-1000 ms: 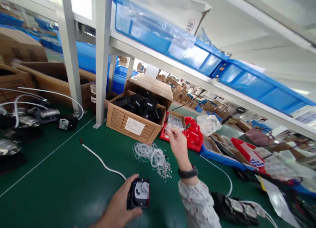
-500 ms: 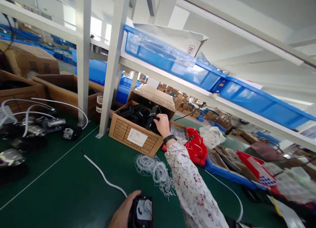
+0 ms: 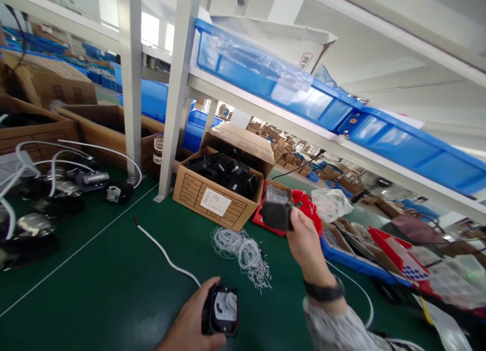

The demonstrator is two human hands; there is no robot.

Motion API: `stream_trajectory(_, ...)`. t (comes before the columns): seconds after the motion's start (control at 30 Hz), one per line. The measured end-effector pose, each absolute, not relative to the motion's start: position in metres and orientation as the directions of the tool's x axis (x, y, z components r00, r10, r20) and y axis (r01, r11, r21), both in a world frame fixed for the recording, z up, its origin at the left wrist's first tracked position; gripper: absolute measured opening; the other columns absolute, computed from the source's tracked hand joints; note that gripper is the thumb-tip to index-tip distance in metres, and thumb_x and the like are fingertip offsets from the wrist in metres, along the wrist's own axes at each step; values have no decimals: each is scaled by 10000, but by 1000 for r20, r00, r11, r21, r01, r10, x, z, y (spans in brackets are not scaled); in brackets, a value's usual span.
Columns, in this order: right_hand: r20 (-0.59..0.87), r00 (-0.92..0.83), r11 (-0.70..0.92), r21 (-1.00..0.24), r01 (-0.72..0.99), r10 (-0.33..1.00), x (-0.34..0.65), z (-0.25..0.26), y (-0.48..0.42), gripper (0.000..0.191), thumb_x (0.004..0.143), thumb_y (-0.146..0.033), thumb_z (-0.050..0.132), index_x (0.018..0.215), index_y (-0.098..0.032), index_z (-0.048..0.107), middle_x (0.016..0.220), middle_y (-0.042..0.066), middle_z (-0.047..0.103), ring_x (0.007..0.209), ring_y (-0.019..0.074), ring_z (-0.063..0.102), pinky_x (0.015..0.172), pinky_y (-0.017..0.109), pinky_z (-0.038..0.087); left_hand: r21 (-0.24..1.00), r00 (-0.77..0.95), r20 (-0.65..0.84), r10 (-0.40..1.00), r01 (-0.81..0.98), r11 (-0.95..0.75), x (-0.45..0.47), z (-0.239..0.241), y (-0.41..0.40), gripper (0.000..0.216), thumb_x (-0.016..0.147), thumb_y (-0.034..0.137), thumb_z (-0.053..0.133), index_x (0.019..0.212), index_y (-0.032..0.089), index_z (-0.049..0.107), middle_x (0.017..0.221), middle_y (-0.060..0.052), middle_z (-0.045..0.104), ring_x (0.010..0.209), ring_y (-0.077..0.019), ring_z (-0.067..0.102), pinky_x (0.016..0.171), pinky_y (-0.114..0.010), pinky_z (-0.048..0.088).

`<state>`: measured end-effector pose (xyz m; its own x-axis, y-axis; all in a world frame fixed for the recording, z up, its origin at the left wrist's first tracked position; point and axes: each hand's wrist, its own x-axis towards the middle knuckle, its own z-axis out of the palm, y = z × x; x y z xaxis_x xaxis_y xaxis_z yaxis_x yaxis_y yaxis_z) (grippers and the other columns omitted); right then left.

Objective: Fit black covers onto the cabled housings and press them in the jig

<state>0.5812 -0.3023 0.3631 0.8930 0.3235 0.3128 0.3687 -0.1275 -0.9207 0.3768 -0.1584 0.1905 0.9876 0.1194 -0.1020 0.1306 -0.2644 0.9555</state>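
Observation:
My left hand (image 3: 193,323) rests on the green table near the bottom edge, fingers wrapped round a small black fan unit (image 3: 221,310) with a white label on its face. My right hand (image 3: 306,242) is raised above the table, closed on a black rectangular part (image 3: 277,215). Behind it stands an open cardboard box (image 3: 216,201) filled with several similar black parts. A tangle of white wires (image 3: 243,249) with loose ends lies between both hands.
Red tray (image 3: 304,201) and blue tray (image 3: 349,252) with small parts sit to the right. A white cable (image 3: 167,257) runs across the green mat. Metal posts (image 3: 176,87) carry a shelf with blue bins (image 3: 273,82). Cardboard boxes and black motors with hoses (image 3: 49,189) lie left.
My right hand went from a pinch near the red tray into the cardboard box, then drew back toward me holding a black part. My left hand kept hold of the fan unit.

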Motion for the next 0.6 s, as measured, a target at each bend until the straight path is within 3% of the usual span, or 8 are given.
stream_trajectory(0.03, 80, 919, -119, -984, 135, 385, 562, 348, -327, 391, 790, -529, 521, 896, -162, 607, 794, 54, 594, 733, 191, 534, 625, 278, 410, 956, 986, -100, 133, 132, -263, 376, 194, -159, 864, 533, 212, 691, 1316, 213, 326, 1274, -91, 510, 1160, -284, 478, 987, -355, 382)
stream_trajectory(0.1, -351, 830, -226, -934, -277, 433, 524, 311, -373, 384, 708, -525, 637, 783, -149, 624, 703, 45, 578, 628, 164, 515, 574, 262, 387, 956, 983, -99, 153, 136, -258, 374, 202, -159, 815, 545, 204, 694, 1287, 213, 357, 1250, -92, 527, 1143, -280, 492, 975, -356, 392)
stream_trajectory(0.17, -572, 728, -276, -820, -501, 378, 488, 272, -410, 403, 645, -540, 690, 682, -149, 600, 625, 18, 537, 551, 133, 473, 534, 245, 357, 957, 984, -100, 150, 136, -257, 374, 206, -158, 779, 559, 217, 702, 1265, 214, 374, 1220, -91, 545, 1118, -280, 513, 950, -366, 413)
stream_trajectory(0.23, -656, 685, -339, -752, -565, 317, 461, 239, -433, 450, 640, -595, 663, 643, -154, 573, 571, -7, 495, 500, 115, 428, 502, 236, 328, 955, 985, -98, 142, 133, -264, 376, 208, -157, 758, 570, 241, 713, 1251, 213, 381, 1199, -90, 555, 1097, -284, 529, 932, -382, 427)
stream_trajectory(0.3, -598, 753, -446, -773, -451, 275, 448, 220, -445, 490, 702, -648, 562, 644, -161, 571, 563, -5, 486, 513, 128, 431, 520, 253, 346, 950, 986, -101, 133, 135, -282, 378, 208, -157, 753, 575, 265, 725, 1245, 210, 385, 1190, -88, 557, 1083, -286, 538, 922, -393, 434)
stream_trajectory(0.37, -397, 884, -569, -798, -199, 247, 442, 214, -450, 508, 788, -639, 437, 700, -170, 609, 656, 39, 545, 639, 180, 504, 642, 315, 407, 945, 987, -101, 124, 134, -298, 378, 208, -157, 753, 580, 274, 731, 1246, 206, 385, 1193, -90, 553, 1089, -286, 536, 924, -400, 434)
stream_trajectory(0.47, -91, 954, -718, -680, 149, 285, 432, 216, -453, 425, 824, -537, 450, 1043, -214, 617, 1113, 118, 548, 1071, 291, 460, 931, 450, 328, 944, 986, -97, 134, 134, -302, 375, 210, -160, 751, 590, 262, 730, 1256, 206, 386, 1214, -96, 537, 1114, -287, 519, 940, -413, 423)
stream_trajectory(0.6, -136, 850, -759, -537, 368, 508, 408, 216, -458, 858, 622, -282, 729, 1363, -330, 298, 1417, 68, 272, 1269, 364, 243, 1005, 539, 239, 954, 985, -110, 131, 141, -263, 369, 214, -164, 785, 593, 249, 732, 1286, 220, 366, 1241, -97, 519, 1117, -285, 517, 932, -420, 431)
